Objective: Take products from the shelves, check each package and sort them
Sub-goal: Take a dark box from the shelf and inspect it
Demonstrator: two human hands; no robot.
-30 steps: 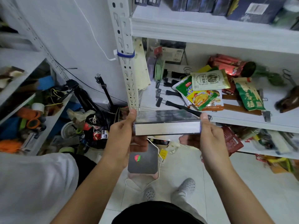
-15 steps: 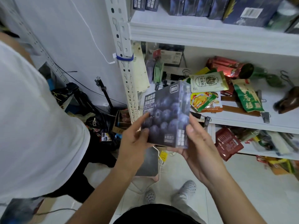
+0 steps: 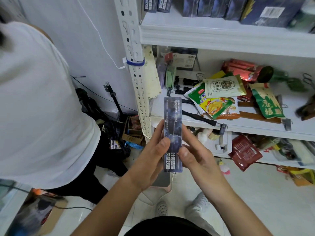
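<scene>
A dark blue blueberry drink box [image 3: 172, 126] stands upright in front of me, its narrow side with white lettering facing the camera. My left hand [image 3: 151, 155] grips its left face, thumb across the lower front. My right hand [image 3: 192, 152] holds the right face, thumb pressed beside the lettering. Both hands are below the middle shelf [image 3: 238, 128] of a white rack, where snack pouches [image 3: 219, 97] and a green bag [image 3: 265, 103] lie.
A person in a white shirt [image 3: 37, 103] stands close at the left. The rack's upright post [image 3: 136, 70] rises just behind the box. Dark boxes [image 3: 213, 5] line the top shelf. A red pouch [image 3: 243, 151] sits lower down. Bags and a cardboard box [image 3: 133, 132] clutter the floor at the left.
The box has been turned from lying flat, through showing its blueberry front, to standing with its narrow side toward me. The person in white has moved closer at the left.
</scene>
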